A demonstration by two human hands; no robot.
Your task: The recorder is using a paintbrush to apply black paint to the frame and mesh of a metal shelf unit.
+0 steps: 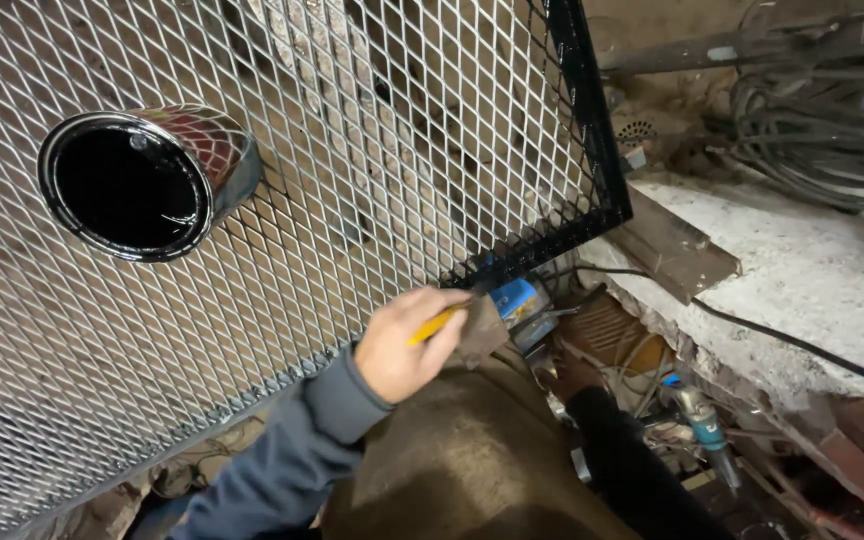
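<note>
Left hand [404, 345] grips yellow-handled brush [452, 325] at mesh panel [352, 150] lower edge; right hand unseen; wet paint could smear the sleeve [282, 460].

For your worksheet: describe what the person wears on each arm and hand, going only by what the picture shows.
The left hand is bare, with no glove, ring or watch visible. Its arm wears a grey-blue sleeve of soft fabric with a ribbed cuff at the wrist. The right hand also looks bare, though it is partly hidden and in shadow. Its arm wears a plain black sleeve. No markings show on either sleeve.
</note>
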